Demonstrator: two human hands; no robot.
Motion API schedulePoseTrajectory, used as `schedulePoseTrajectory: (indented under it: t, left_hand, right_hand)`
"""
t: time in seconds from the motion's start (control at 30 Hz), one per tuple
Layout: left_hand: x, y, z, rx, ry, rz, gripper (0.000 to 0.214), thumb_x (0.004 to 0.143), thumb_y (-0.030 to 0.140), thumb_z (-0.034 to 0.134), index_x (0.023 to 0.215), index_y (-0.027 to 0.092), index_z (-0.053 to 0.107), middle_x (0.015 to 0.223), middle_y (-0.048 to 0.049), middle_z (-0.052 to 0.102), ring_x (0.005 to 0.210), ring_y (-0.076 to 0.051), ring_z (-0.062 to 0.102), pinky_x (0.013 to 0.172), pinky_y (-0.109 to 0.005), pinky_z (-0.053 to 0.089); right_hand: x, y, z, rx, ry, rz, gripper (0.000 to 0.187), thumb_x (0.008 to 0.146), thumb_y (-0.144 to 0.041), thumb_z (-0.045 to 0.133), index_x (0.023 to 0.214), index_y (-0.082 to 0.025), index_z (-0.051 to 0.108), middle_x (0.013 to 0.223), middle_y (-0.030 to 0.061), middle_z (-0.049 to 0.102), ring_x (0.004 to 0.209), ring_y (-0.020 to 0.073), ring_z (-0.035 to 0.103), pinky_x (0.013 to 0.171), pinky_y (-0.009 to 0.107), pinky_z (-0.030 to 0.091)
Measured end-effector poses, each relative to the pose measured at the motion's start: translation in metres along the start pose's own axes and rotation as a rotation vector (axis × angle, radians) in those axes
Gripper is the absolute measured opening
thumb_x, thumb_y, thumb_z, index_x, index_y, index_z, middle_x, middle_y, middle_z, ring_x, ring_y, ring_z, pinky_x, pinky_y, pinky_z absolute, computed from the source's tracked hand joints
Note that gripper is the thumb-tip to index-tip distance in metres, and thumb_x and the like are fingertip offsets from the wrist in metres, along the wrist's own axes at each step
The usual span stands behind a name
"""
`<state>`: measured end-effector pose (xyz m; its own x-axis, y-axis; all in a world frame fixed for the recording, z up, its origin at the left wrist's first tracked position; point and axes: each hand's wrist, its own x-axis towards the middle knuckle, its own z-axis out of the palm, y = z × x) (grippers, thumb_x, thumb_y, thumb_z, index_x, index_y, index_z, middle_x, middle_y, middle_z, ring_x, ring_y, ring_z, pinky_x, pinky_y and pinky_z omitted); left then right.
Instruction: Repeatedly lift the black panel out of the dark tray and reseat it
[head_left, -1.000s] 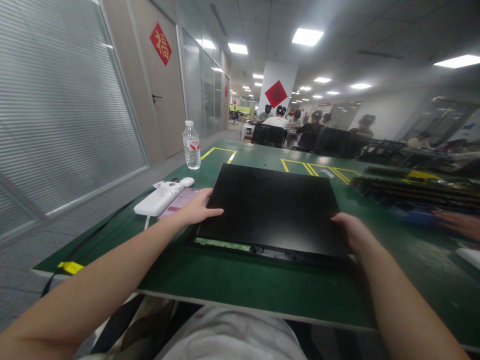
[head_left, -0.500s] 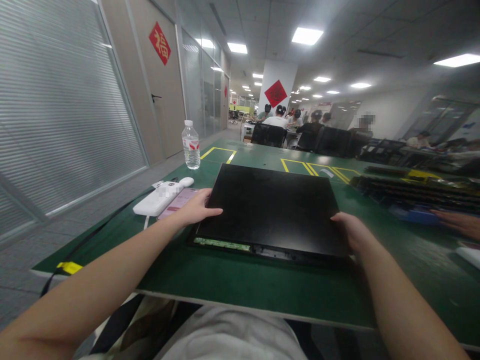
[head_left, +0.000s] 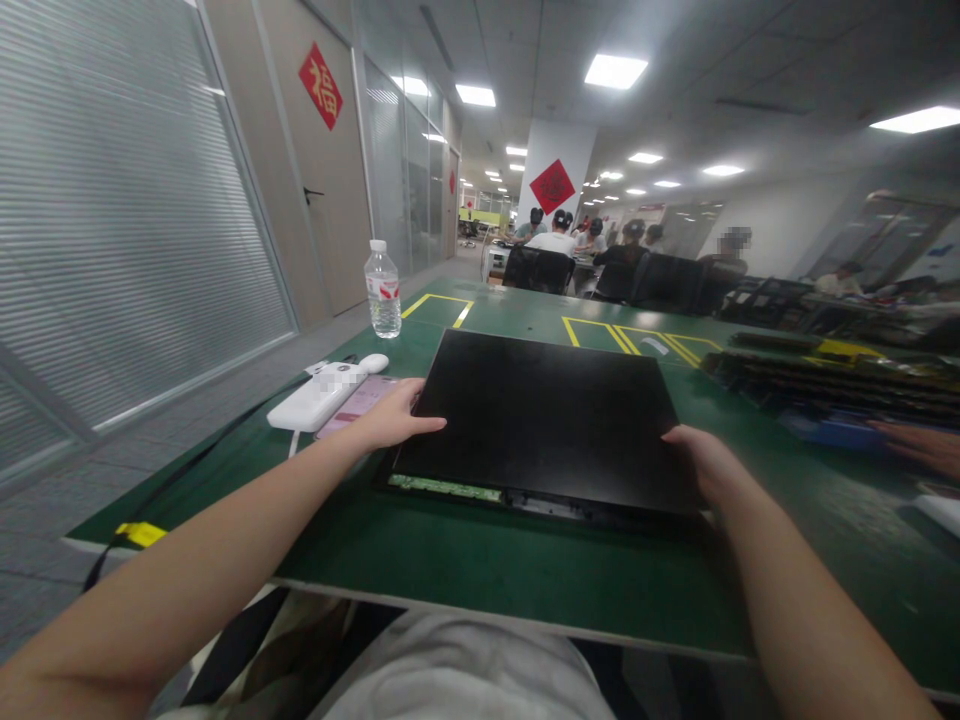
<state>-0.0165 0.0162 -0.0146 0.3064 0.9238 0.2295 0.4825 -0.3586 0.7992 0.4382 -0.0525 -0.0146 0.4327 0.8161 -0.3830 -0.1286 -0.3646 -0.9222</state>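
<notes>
A black flat display panel [head_left: 547, 415] lies low over the green table in front of me. Along its near edge shows a strip of green circuit board [head_left: 446, 488] and a dark frame. My left hand [head_left: 397, 415] grips the panel's left edge, thumb on top, other fingers mostly out of sight. On the opposite edge, my right hand [head_left: 705, 460] holds on with the thumb over the rim; its fingers are hidden below. Whether the panel touches the table cannot be made out.
Left of the panel are a white power bank [head_left: 315, 395], a pink-screened phone [head_left: 352, 408] and a water bottle [head_left: 383, 290]. Dark stacked panels [head_left: 832, 385] sit at the right, near another person's hand [head_left: 926, 447]. Yellow tape [head_left: 442, 297] marks the green table [head_left: 525, 575].
</notes>
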Motion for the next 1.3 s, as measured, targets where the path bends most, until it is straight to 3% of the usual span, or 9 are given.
schedulePoseTrajectory:
  t: [0.2, 0.5, 0.67, 1.0, 1.3]
  left_hand:
    - [0.001, -0.001, -0.001, 0.103, 0.032, -0.012, 0.057, 0.058, 0.052, 0.08, 0.106, 0.024, 0.07, 0.12, -0.0084, 0.069, 0.12, -0.039, 0.056, 0.107, -0.05, 0.039]
    - [0.002, -0.006, 0.0, 0.27, 0.009, -0.059, 0.059, 0.056, 0.063, 0.076, 0.098, 0.022, 0.069, 0.128, -0.0146, 0.062, 0.129, -0.044, 0.048, 0.11, -0.05, 0.035]
    - [0.0, -0.009, 0.002, 0.377, -0.049, -0.051, 0.062, 0.062, 0.067, 0.068, 0.1, 0.017, 0.068, 0.14, -0.0195, 0.052, 0.136, -0.043, 0.041, 0.114, -0.048, 0.03]
    - [-0.001, -0.013, 0.007, 0.453, -0.101, -0.031, 0.074, 0.071, 0.065, 0.061, 0.122, 0.012, 0.062, 0.149, -0.0229, 0.042, 0.14, -0.041, 0.037, 0.115, -0.047, 0.03]
    - [-0.001, -0.01, 0.008, 0.595, -0.147, -0.02, 0.076, 0.079, 0.062, 0.052, 0.132, 0.007, 0.055, 0.15, -0.0243, 0.04, 0.141, -0.037, 0.036, 0.115, -0.045, 0.03]
  right_hand:
    - [-0.005, -0.002, 0.003, -0.036, 0.016, 0.005, 0.009, 0.064, -0.022, 0.062, 0.073, -0.022, 0.061, 0.061, 0.0059, 0.066, 0.058, 0.0242, 0.063, 0.056, 0.037, 0.052]
    - [-0.01, -0.009, 0.0, -0.108, 0.018, 0.023, 0.007, 0.064, -0.019, 0.065, 0.071, -0.022, 0.062, 0.057, 0.0042, 0.065, 0.055, 0.0223, 0.062, 0.052, 0.034, 0.051]
    - [-0.015, -0.011, -0.001, -0.142, 0.015, 0.111, 0.006, 0.068, -0.022, 0.065, 0.072, -0.021, 0.06, 0.055, 0.004, 0.061, 0.047, 0.022, 0.058, 0.046, 0.035, 0.047]
    - [-0.01, -0.009, -0.009, -0.176, -0.07, 0.084, 0.013, 0.071, -0.019, 0.066, 0.081, -0.021, 0.059, 0.061, 0.0044, 0.062, 0.049, 0.0223, 0.06, 0.045, 0.034, 0.047]
    - [-0.012, -0.009, 0.001, -0.23, 0.03, 0.03, 0.016, 0.071, -0.021, 0.066, 0.086, -0.021, 0.06, 0.063, 0.0031, 0.064, 0.051, 0.0215, 0.06, 0.046, 0.031, 0.046]
